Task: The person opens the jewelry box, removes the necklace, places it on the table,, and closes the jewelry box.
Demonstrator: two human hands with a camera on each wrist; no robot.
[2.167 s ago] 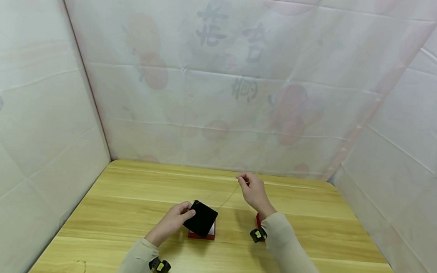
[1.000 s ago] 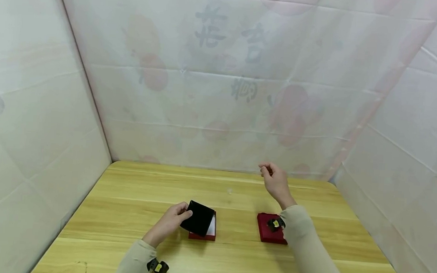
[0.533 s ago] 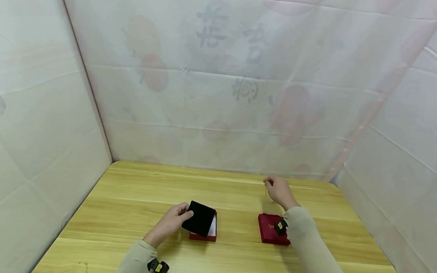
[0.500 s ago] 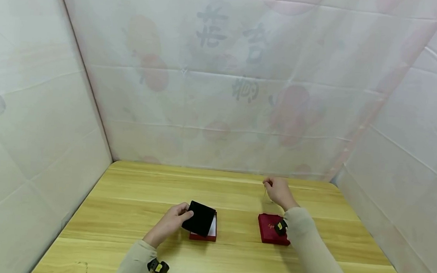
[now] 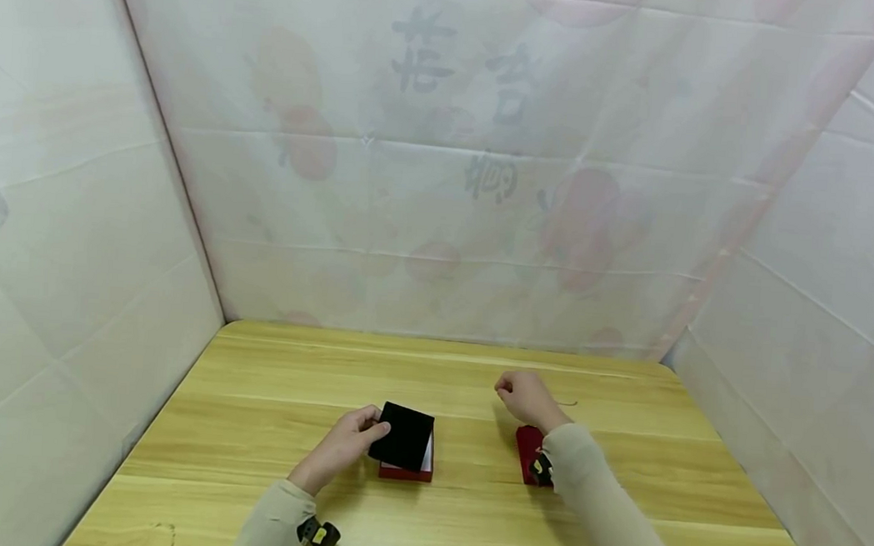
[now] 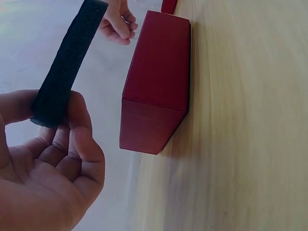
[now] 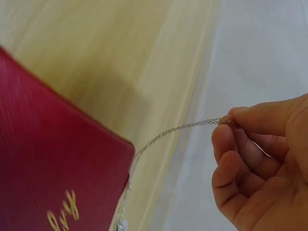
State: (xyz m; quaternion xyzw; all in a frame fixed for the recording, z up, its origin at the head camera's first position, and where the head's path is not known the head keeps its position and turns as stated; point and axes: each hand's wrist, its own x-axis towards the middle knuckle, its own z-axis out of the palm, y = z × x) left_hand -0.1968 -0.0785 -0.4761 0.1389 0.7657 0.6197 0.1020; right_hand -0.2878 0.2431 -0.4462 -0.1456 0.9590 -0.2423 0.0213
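Observation:
My left hand [image 5: 339, 448] pinches a black velvet jewelry pad [image 5: 404, 436] by its left edge, tilted over an open red box [image 5: 405, 474] with a white inside. In the left wrist view the pad [image 6: 70, 62] appears edge-on, apart from the red box [image 6: 159, 62]. Between thumb and forefinger, my right hand [image 5: 527, 398] pinches a fine silver necklace chain [image 7: 180, 127]. The chain runs doubled from the fingertips and hangs down past a corner of the red lid [image 7: 62, 159], with a small bright piece low on it. My right sleeve partly covers the lid in the head view.
The wooden table [image 5: 289, 364] has pale printed cloth walls [image 5: 440, 223] behind it and at both sides. Black wrist cameras [image 5: 321, 536] sit on both forearms, the right one overlapping the lid.
The chain ran between pad and right hand at first; now it is away from the pad. The right hand rose rightward, then came down and slightly back left. The left hand stays nearly still.

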